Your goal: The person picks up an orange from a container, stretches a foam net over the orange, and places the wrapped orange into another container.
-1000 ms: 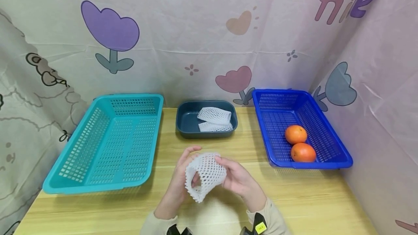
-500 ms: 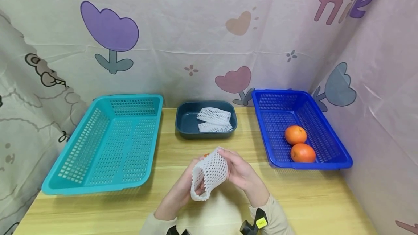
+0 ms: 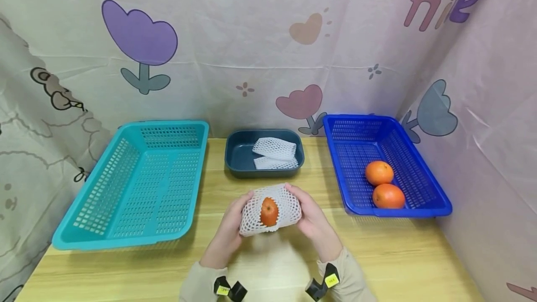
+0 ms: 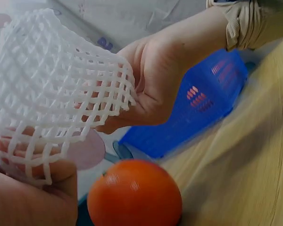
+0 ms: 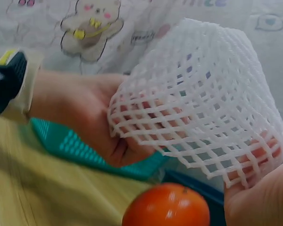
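A white foam fruit net (image 3: pixel 249 216) is stretched sideways between my two hands, its mouth spread wide. My left hand (image 3: pixel 228 227) grips the left side of the net and my right hand (image 3: pixel 312 213) grips the right, with fingers inside the mesh. Through the mouth an orange (image 3: pixel 269 212) shows in the head view. Both wrist views place this orange (image 4: pixel 134 195) below the net, apart from it, near the table surface. The left wrist view has the net (image 4: pixel 61 80) covering part of the fingers.
A dark teal bin (image 3: pixel 239 153) at the back middle contains folded foam nets (image 3: pixel 274 148). On the right, a blue basket (image 3: pixel 348 167) bears two oranges (image 3: pixel 388 196). A turquoise basket (image 3: pixel 159 185) stands on the left of the wooden table (image 3: pixel 377 255).
The net has turned from facing lower left to being pulled wide between both hands. The orange, mostly hidden before, now shows through its mouth. Baskets and bin stay put.
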